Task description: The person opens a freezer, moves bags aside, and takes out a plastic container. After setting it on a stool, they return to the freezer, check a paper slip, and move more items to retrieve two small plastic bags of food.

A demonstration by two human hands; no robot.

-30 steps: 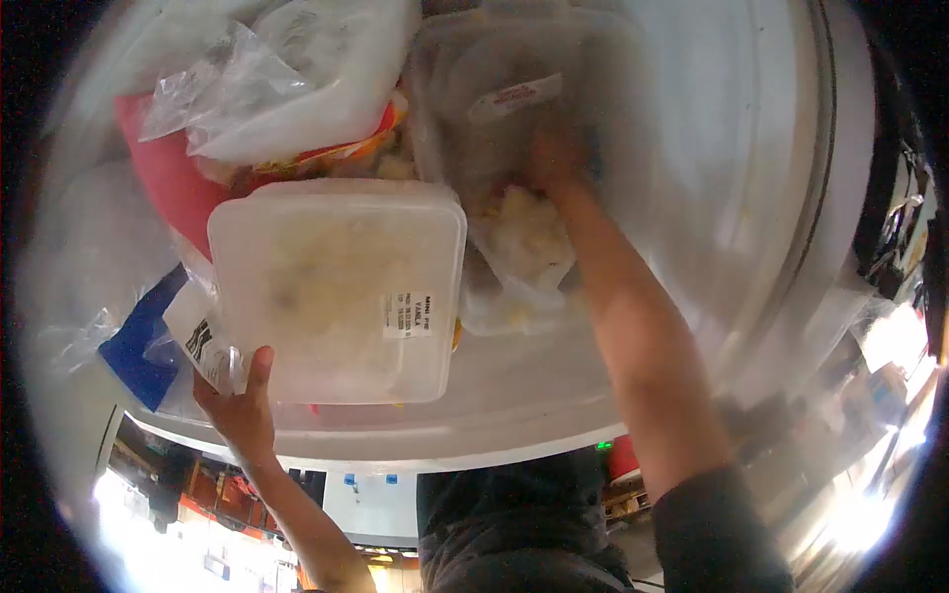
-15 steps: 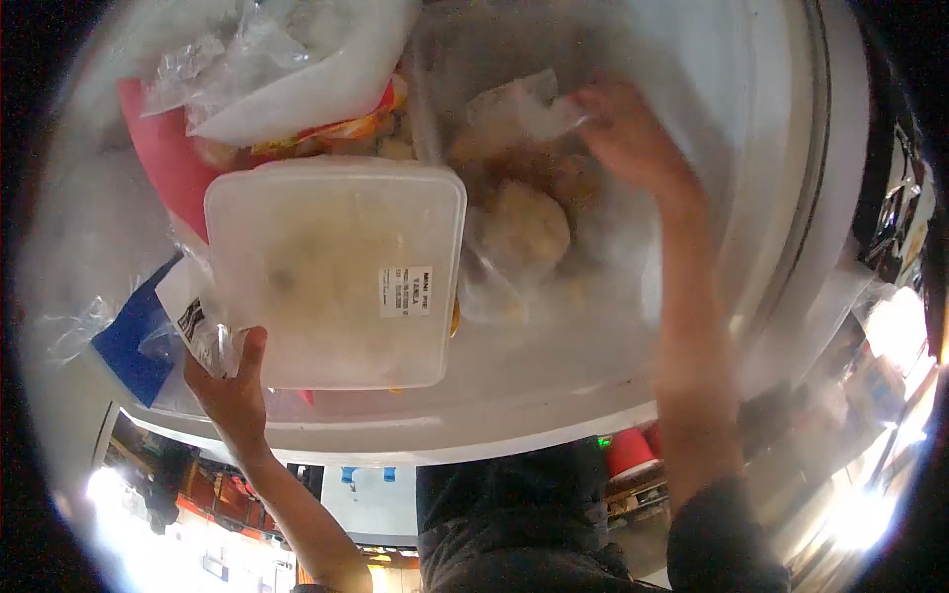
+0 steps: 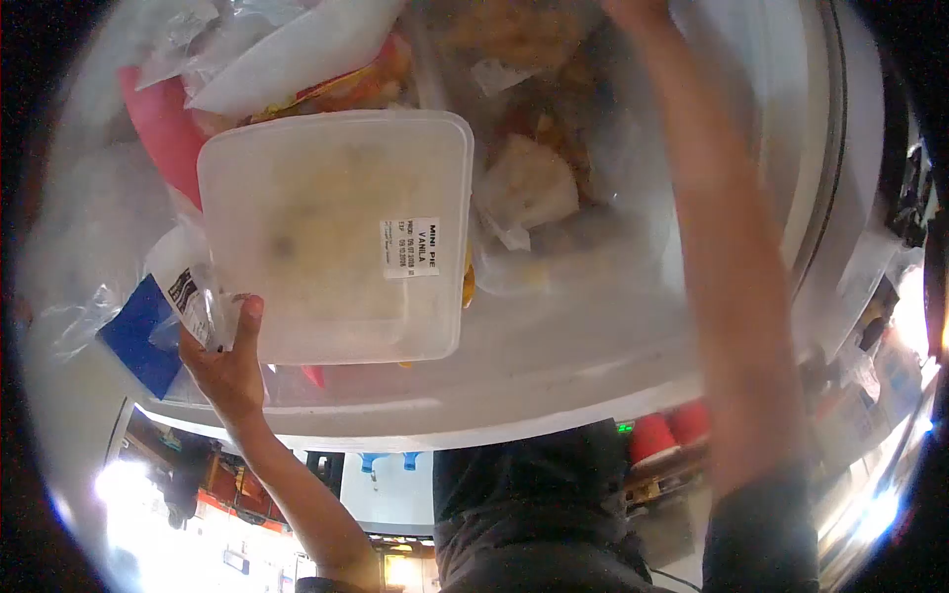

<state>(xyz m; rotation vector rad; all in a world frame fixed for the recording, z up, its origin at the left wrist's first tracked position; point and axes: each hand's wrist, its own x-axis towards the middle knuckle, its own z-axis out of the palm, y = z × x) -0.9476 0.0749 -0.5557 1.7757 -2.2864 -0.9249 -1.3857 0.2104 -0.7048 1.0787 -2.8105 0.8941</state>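
Note:
My left hand (image 3: 225, 371) is closed on a clear plastic bag with a white printed label (image 3: 190, 296), at the lower left corner of a lidded plastic tub. The translucent tub (image 3: 316, 296) carries a sticker (image 3: 411, 247) reading "MINI PIE VANILA", and pale contents show faintly through it. My right hand (image 3: 638, 12) reaches to the far side at the top edge of the view; its fingers are cut off, so what it touches is hidden. Below and left of that hand lie a whitish wrapped pack (image 3: 529, 188) and brownish, bagged food (image 3: 514, 35).
All this lies inside a white chest freezer, whose front rim (image 3: 494, 435) runs below the tub. White plastic bags (image 3: 306, 59), a pink pack (image 3: 163, 133) and a blue pack (image 3: 143, 336) crowd the left side. Red round objects (image 3: 652, 437) are outside, beyond the rim.
My right hand has moved farther up, away from the pale packs, and is mostly out of view. The tub appears slightly higher. My left hand keeps its hold on the labelled bag.

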